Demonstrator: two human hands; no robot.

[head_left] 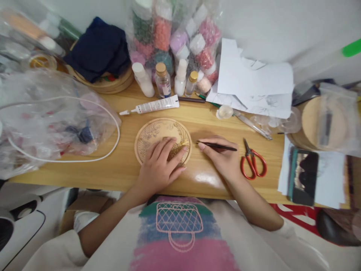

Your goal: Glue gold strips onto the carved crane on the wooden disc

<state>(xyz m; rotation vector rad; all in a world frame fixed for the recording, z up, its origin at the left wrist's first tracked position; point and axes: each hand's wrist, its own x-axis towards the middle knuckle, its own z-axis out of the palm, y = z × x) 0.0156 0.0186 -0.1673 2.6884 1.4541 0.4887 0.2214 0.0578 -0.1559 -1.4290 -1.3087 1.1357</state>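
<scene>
- Left end of wooden table (93,175): crumpled clear plastic bags (50,116), white cable (119,131) looping across them.
- Right of these, far side: dark blue cloth (98,49) heaped on round wooden hoops (115,84).
- Left of centre: your left hand (160,162), palm down, fingers spread and loosely bent over the round wooden board (146,131); it rests there, not clenched, and grips nothing that shows.
- Board: flat on the table, in front of you, swirling lines at its far left, gold-coloured work at its right, partly hidden under your fingers.
- Just beyond the board: white tube (158,105) on its side, nozzle to the left.
- Farther back: small bottles (163,82) upright in a row; behind them a clear bag of lidded jars (162,30), pink, green and purple among the colours.
- Right of the board: your right hand (222,158) grasps dark tweezers (217,146) between thumb and fingers, tips aimed left, near the board's right rim.
- Far right of centre: white papers (254,82), loosely stacked.
- Right of your right hand: red-handled scissors (254,160), blades pointing away from you.
- Near right: dark phone (304,177) lying over more paper.
</scene>
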